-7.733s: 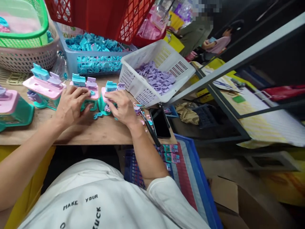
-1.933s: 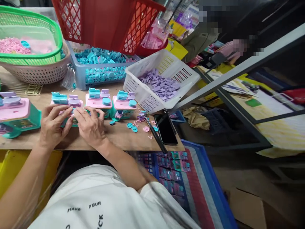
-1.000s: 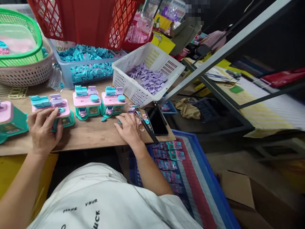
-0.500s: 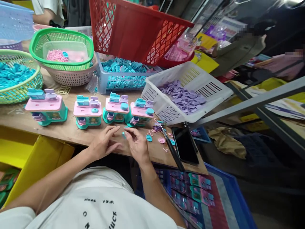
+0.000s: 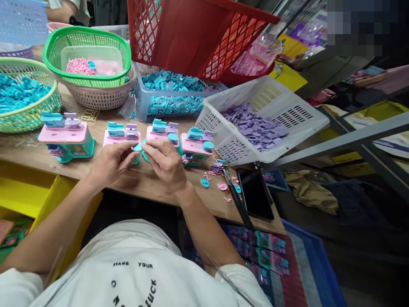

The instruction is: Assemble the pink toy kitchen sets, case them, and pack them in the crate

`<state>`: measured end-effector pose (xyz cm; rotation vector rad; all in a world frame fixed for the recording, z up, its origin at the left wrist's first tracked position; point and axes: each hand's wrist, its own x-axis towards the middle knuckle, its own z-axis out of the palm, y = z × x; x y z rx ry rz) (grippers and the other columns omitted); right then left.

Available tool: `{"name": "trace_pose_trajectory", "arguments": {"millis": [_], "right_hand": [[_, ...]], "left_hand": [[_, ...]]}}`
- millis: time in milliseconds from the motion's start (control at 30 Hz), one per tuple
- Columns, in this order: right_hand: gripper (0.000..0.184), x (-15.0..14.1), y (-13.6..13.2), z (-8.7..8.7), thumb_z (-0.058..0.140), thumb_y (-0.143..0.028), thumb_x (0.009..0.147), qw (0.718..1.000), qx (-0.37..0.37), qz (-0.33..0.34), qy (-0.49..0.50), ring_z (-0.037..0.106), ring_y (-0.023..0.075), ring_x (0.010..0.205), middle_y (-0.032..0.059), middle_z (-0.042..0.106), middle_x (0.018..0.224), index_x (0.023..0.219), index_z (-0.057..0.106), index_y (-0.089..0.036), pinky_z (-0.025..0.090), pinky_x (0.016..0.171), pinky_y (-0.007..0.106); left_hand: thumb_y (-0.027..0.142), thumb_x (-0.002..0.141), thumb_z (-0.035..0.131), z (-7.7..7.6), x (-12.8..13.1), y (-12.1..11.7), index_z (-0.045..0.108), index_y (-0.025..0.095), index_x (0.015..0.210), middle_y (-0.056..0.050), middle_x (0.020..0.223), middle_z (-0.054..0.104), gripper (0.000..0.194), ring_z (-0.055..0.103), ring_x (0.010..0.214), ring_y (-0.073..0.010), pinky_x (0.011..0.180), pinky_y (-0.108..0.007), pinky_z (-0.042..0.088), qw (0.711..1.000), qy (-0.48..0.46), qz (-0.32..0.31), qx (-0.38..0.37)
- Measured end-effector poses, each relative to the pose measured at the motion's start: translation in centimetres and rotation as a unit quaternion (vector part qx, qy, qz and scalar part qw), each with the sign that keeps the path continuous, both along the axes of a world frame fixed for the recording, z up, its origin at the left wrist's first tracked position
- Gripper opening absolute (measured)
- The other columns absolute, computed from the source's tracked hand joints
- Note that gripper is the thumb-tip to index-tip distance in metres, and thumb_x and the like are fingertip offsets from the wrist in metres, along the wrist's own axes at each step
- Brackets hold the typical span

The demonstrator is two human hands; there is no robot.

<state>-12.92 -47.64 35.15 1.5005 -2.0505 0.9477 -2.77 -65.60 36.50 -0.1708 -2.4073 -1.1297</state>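
My left hand [image 5: 108, 165] pinches a small round turquoise disc [image 5: 137, 147] between thumb and fingertips, in front of the second toy kitchen counter from the left [image 5: 108, 139]. Close beside the disc, my right hand [image 5: 166, 164] has its thumb and fingers pressed together. A bit of turquoise shows at those fingertips, but I cannot make out what it is. Partly behind my right hand stands another pink-topped toy counter [image 5: 155, 134]. A similar counter [image 5: 196, 145] with a turquoise disc on top stands to its right, and one more [image 5: 65, 135] stands at far left.
Behind are a green basket [image 5: 47, 57], a clear bin [image 5: 140, 104] of turquoise parts and a raised red crate [image 5: 179, 38]. A white basket [image 5: 220, 150] of purple parts stands right. Loose discs [image 5: 205, 182], a black-handled tool [image 5: 238, 202] and a phone [image 5: 255, 194] lie near the edge.
Both hands have moved up and left from the table's front edge to the second toy counter. The left fingers, apart before, now pinch the turquoise disc.
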Motion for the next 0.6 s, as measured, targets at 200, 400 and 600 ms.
{"name": "trace_pose_trajectory", "arguments": {"millis": [200, 400, 600], "right_hand": [[0.028, -2.5, -3.9, 0.5, 0.046, -0.030, 0.106, 1.000, -0.015, 0.010, -0.017, 0.065, 0.0203, 0.106, 0.0098, 0.073, 0.109, 0.113, 0.072, -0.020, 0.051, 0.100, 0.037], [0.028, -2.7, -4.8, -0.2, 0.044, -0.027, 0.106, 1.000, 0.005, -0.013, -0.006, 0.064, 0.0216, 0.108, 0.0093, 0.072, 0.108, 0.116, 0.070, -0.021, 0.050, 0.102, 0.039], [0.030, -2.7, -4.8, -1.1, 0.042, -0.026, 0.106, 0.999, 0.021, -0.033, 0.035, 0.063, 0.0232, 0.102, 0.0098, 0.071, 0.104, 0.114, 0.070, -0.021, 0.049, 0.104, 0.044]], "left_hand": [[0.034, 0.097, 0.053, 2.0, -1.7, -2.2, 0.077, 0.018, 0.104, -0.005, 0.089, 0.070, 0.029, 0.065, 0.077, -0.0163, 0.073, -0.027, 0.052, 0.989, 0.070, 0.061, -0.119], [0.026, 0.097, 0.051, 0.5, -2.3, -2.6, 0.071, 0.018, 0.118, -0.009, 0.106, 0.070, 0.029, 0.066, 0.092, -0.0186, 0.083, -0.031, 0.054, 0.979, 0.102, 0.070, -0.162], [0.024, 0.099, 0.049, -0.2, -2.3, -2.8, 0.070, 0.020, 0.110, -0.008, 0.105, 0.068, 0.024, 0.066, 0.096, -0.0187, 0.087, -0.033, 0.054, 0.976, 0.115, 0.060, -0.174]]}}
